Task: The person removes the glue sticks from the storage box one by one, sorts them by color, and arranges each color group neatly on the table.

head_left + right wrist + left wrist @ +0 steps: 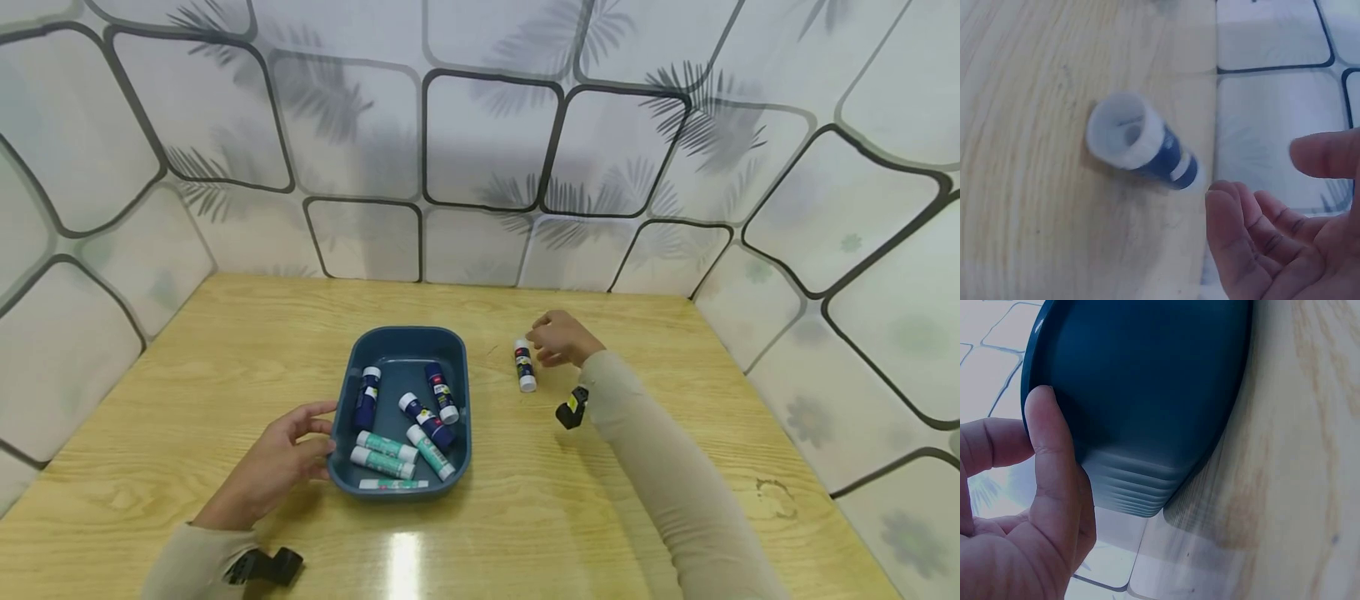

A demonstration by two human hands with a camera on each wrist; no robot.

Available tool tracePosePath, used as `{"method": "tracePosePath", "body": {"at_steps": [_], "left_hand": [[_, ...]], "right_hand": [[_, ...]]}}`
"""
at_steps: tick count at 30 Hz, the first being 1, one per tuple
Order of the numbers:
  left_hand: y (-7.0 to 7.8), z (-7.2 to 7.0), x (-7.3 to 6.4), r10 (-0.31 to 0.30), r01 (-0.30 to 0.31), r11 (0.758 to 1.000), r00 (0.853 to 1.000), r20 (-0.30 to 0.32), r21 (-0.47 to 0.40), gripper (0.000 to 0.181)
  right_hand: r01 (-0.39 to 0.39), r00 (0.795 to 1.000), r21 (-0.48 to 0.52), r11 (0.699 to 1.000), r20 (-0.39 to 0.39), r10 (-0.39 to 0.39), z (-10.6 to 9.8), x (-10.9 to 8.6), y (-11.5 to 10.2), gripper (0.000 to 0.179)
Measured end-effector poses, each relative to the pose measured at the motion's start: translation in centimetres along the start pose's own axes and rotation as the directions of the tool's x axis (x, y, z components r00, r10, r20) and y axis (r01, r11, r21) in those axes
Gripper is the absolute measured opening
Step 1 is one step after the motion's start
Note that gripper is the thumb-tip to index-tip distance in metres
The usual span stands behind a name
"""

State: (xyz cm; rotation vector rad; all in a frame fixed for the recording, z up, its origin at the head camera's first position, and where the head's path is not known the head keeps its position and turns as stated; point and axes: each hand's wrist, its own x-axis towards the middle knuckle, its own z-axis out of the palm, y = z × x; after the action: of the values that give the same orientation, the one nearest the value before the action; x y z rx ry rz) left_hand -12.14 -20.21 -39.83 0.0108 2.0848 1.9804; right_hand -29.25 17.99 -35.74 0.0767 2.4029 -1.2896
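A dark blue plastic tray (408,335) stands on the table with several glue sticks lying in it, some navy (367,398), some green and white (385,447). My left hand (288,450) is at its left side; in the left wrist view the thumb (1050,431) rests against the wall by the rim. To the right of the tray a navy glue stick (524,365) with white ends lies on the table. My right hand (564,337) is beside its far end, fingers loosely bent with nothing between them. The right wrist view shows the glue stick (1163,153) apart from the fingertips (1222,194).
The wooden table (247,350) meets a patterned wall (487,142) at its back and sides. A black wrist camera (573,408) sits under my right sleeve, another (273,567) at my left.
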Motion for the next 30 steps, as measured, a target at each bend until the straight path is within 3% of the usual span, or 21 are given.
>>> {"method": "tracePosePath", "body": {"at_steps": [10, 30], "left_hand": [[0.0, -0.1, 0.1, -0.009, 0.009, 1.0, 1.0, 0.008, -0.002, 0.058], [0.0, -0.1, 0.1, -0.002, 0.002, 1.0, 1.0, 0.009, 0.008, 0.057]], "right_hand": [[0.044, 0.997, 0.092, 0.995, 0.065, -0.05, 0.4, -1.1, -1.7, 0.055], [0.1, 0.989, 0.145, 0.984, 0.096, -0.114, 3.4, -2.1, -6.1, 0.042]]}}
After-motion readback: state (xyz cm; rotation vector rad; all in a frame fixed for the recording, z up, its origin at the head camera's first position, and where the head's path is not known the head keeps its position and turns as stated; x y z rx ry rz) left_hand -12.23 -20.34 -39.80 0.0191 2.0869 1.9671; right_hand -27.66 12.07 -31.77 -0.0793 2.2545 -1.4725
